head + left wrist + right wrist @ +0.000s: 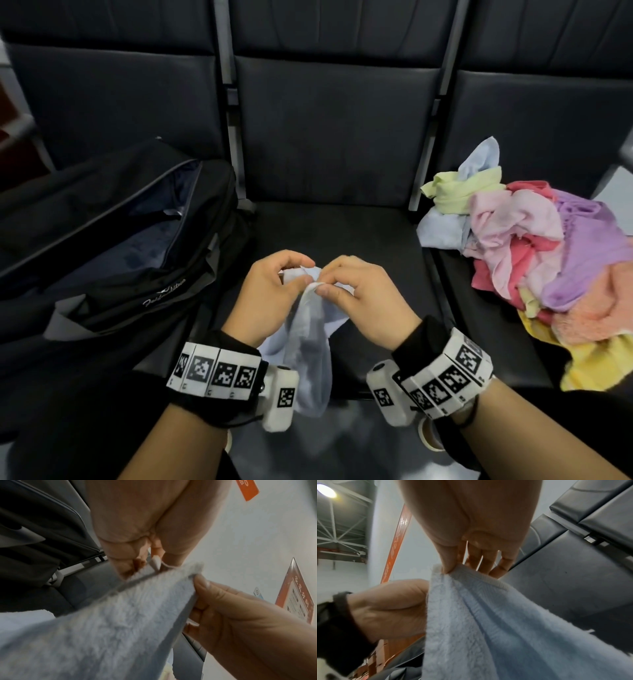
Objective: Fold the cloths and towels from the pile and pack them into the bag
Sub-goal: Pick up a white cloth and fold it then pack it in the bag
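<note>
1. Pale blue terry towel (pixel 310 349) pinched at its top edge by left hand (pixel 270 294) and right hand (pixel 363 301), hanging above the middle dark padded seat (pixel 342 222).
2. Open black fabric bag (pixel 113 236) on the left seat; pile of crumpled pastel cloths (pixel 534 260) on the right seat.

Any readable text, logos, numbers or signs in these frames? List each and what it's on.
White script logo on the black bag: cursive, too blurred to read.
Orange banner: characters too blurred to read.
Orange-framed notice: print too small to read.
Orange tag: cut off, unreadable.
Wristbands: black-and-white square code markers only, no words.
</note>
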Demonstrator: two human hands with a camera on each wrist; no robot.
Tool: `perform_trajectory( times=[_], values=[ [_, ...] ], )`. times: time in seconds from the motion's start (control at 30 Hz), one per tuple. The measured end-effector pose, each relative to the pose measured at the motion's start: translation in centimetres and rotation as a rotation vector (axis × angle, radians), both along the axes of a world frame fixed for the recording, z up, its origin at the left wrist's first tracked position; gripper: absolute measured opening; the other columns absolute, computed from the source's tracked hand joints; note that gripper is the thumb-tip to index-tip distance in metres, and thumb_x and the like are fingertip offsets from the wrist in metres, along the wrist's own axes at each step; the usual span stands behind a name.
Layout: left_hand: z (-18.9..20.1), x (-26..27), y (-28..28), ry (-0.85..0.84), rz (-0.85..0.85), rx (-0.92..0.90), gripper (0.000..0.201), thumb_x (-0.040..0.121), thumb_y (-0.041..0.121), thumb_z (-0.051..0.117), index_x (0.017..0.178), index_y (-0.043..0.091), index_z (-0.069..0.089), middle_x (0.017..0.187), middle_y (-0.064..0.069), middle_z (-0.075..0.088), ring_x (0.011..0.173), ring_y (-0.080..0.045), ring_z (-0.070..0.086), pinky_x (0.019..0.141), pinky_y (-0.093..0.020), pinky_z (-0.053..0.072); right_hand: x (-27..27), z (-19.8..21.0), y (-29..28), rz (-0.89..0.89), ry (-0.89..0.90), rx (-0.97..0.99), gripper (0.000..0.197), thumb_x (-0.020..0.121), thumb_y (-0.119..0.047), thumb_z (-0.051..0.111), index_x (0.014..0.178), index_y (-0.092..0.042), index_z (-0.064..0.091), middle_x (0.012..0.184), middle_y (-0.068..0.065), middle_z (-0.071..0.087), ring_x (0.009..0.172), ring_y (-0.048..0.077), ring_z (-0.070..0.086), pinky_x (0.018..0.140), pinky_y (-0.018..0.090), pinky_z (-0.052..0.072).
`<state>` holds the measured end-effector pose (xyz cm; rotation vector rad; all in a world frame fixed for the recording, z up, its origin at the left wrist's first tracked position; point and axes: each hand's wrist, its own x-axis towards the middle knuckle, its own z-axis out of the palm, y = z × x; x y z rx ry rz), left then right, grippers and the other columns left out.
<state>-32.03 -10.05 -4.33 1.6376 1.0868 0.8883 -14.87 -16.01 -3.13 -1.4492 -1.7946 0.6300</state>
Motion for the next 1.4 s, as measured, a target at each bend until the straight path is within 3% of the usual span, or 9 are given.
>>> perform_trajectory(
  times=[0.1,0.2,0.33,0.57,0.77,0.9,1.03,1.27,1.4],
  values=[
    [0.3,0.1,-0.2,-0.092,0.011,-0.049,0.020,0.083,0.005,0.077,0.096,0.021,0.071,0.092,-0.002,0.075,0.087,-0.018,0.073,0.074,-0.031,0.060,-0.2,0.2,0.2,-0.036,0.066,-0.037,0.011,0.091,-0.026,0.068,0.085,-0.020,0.074,0.076,-0.007,0.069,0.076,0.011,0.064,0.072,0.027,0.051],
    [0.7,-0.1,-0.3,-0.151,-0.030,-0.073,0.015,0.084,0.008,0.077,0.092,0.021,0.074,0.092,-0.002,0.076,0.087,-0.016,0.074,0.076,-0.027,0.060,-0.3,0.2,0.3,-0.084,0.040,-0.010,0.010,0.090,-0.029,0.070,0.082,-0.023,0.071,0.072,-0.009,0.067,0.070,0.010,0.062,0.068,0.028,0.051],
    [1.3,-0.5,-0.4,-0.083,-0.120,-0.070,0.016,0.091,0.009,0.070,0.102,0.019,0.075,0.100,0.002,0.077,0.096,-0.013,0.073,0.085,-0.029,0.060,-0.3,0.1,0.4,-0.136,-0.038,0.027,0.014,0.089,-0.032,0.070,0.080,-0.022,0.068,0.071,-0.009,0.065,0.070,0.009,0.060,0.067,0.035,0.052],
    [1.9,-0.8,-0.6,0.020,-0.175,-0.007,0.027,0.088,0.001,0.068,0.108,0.017,0.074,0.102,0.004,0.076,0.096,-0.011,0.073,0.086,-0.032,0.059,-0.5,0.2,0.6,-0.174,-0.080,0.004,0.015,0.089,-0.031,0.071,0.079,-0.020,0.067,0.067,-0.009,0.060,0.065,0.008,0.056,0.062,0.028,0.049],
    [1.5,-0.6,-0.7,0.052,-0.071,0.150,0.025,0.085,0.002,0.068,0.093,0.025,0.074,0.085,0.014,0.072,0.074,0.000,0.066,0.066,-0.013,0.049,-0.1,-0.2,0.5,-0.025,-0.033,-0.033,0.011,0.094,-0.028,0.063,0.086,-0.023,0.069,0.075,-0.006,0.065,0.070,0.012,0.060,0.065,0.028,0.049],
    [2.4,-0.4,-0.9,-0.017,0.004,0.273,0.032,0.081,-0.007,0.057,0.092,0.019,0.070,0.081,0.016,0.065,0.071,0.002,0.060,0.064,-0.009,0.042,2.4,-2.3,0.0,0.008,-0.123,-0.129,0.027,0.085,-0.030,0.066,0.068,-0.012,0.056,0.064,0.003,0.055,0.061,0.016,0.052,0.061,0.037,0.044],
    [4.6,-0.5,-1.0,-0.094,0.145,0.395,0.034,0.080,-0.009,0.053,0.091,0.018,0.069,0.086,0.009,0.065,0.072,-0.006,0.058,0.066,-0.012,0.044,5.5,-4.5,-0.9,0.022,-0.246,-0.236,0.040,0.081,-0.032,0.075,0.061,-0.013,0.046,0.057,-0.002,0.044,0.055,0.009,0.041,0.058,0.030,0.037],
    [7.9,-2.0,-0.7,-0.161,0.337,0.534,0.033,0.080,0.003,0.048,0.091,0.026,0.069,0.084,0.004,0.066,0.071,-0.010,0.056,0.069,-0.021,0.046,8.3,-5.1,-2.7,0.047,-0.448,-0.256,0.036,0.081,-0.029,0.076,0.061,-0.016,0.048,0.061,-0.004,0.050,0.060,0.015,0.048,0.060,0.030,0.036],
    [9.5,-3.2,-0.5,-0.197,0.397,0.585,0.036,0.076,0.005,0.048,0.087,0.032,0.069,0.083,0.009,0.067,0.072,-0.014,0.059,0.068,-0.024,0.048,9.0,-4.1,-4.1,0.076,-0.567,-0.211,0.017,0.084,-0.027,0.073,0.083,-0.011,0.069,0.090,-0.001,0.064,0.081,0.020,0.062,0.079,0.034,0.048]
  ],
)
